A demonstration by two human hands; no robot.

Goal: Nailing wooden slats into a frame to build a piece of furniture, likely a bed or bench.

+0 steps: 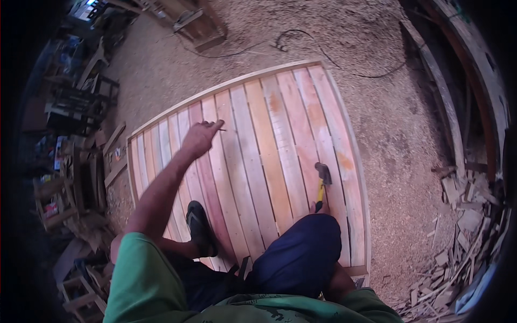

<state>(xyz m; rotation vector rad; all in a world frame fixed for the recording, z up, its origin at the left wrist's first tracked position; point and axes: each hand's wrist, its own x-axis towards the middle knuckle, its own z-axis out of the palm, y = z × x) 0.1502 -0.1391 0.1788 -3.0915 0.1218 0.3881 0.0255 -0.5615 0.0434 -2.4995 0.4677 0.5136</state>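
Under me lies a wooden panel [280, 177] of side-by-side planks in pink, cream and yellow tones, framed by a thin wooden rim. My left hand [200, 139] reaches over its middle-left part, fingers pinched on what looks like a thin dark nail [223, 129] near the plank surface. Beside my bent knee, my right hand [319, 208] is closed round the grip of a hammer [323, 180] with a yellow and black handle. The hammer's dark head points away from me above the right planks. My knee and thigh hide part of the right hand.
My sandalled foot [201, 229] stands on the panel. Wood shavings cover the floor, and a black cable [371, 74] runs beyond the far edge. Offcuts [447, 269] are heaped at the right. Stools and wood pieces [81, 107] crowd the left; a wooden stand [202, 29] is at the far side.
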